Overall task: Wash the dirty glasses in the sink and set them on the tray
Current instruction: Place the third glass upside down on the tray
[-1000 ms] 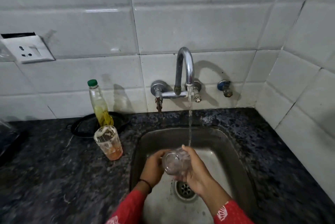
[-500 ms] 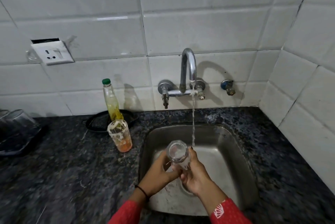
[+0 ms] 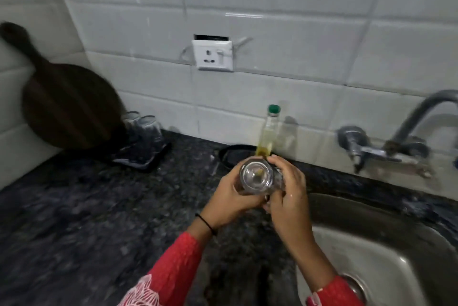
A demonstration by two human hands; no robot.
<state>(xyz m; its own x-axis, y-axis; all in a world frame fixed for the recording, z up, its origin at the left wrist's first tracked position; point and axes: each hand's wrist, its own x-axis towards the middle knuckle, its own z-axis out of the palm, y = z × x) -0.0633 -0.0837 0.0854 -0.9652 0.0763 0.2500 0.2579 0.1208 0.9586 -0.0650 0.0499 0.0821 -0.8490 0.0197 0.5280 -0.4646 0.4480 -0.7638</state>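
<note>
A clear glass point(image 3: 255, 175) is held in both hands above the dark counter, left of the sink point(image 3: 386, 251), with its open mouth turned toward me. My left hand point(image 3: 233, 196) wraps its left side and my right hand point(image 3: 288, 194) grips its right side. The dark tray point(image 3: 146, 154) sits at the back left of the counter with two glasses point(image 3: 143, 124) upside down on it. The orange-stained glass that stood by the bottle is hidden behind my hands.
A green-capped bottle point(image 3: 269, 132) of yellow liquid stands behind my hands beside a black ring-shaped object point(image 3: 235, 154). A dark round board point(image 3: 64, 105) leans on the left wall. The tap point(image 3: 406, 142) and a wall socket point(image 3: 213, 55) are on the tiled wall.
The glass has left the water stream and moved left, out over the counter, still in both hands. My view has swung left, bringing the tray and board into sight.
</note>
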